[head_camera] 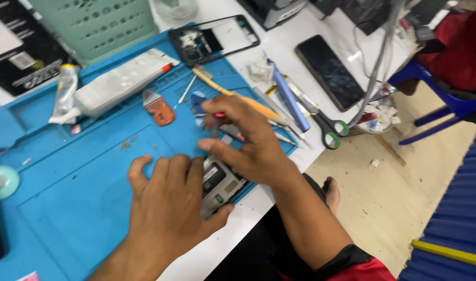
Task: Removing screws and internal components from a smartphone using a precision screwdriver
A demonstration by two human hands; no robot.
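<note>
My left hand [167,208] lies flat on an opened phone [221,183] at the near edge of a blue work mat [66,171], fingers over it and thumb against its lower edge. My right hand [246,140] hovers just above the phone and pinches a thin tool with a red grip [217,116] between thumb and forefinger. The tool's tip is hidden behind my fingers. Most of the phone is covered by my left hand.
On the mat lie a white glue tube [118,80], an orange bottle [159,109], loose screws [127,143] and a phone frame [214,39]. A yellow-handled tool [238,96], blue tool [289,96], scissors [326,127] and dark phone [329,70] sit on the white table. A green basket [97,23] stands behind.
</note>
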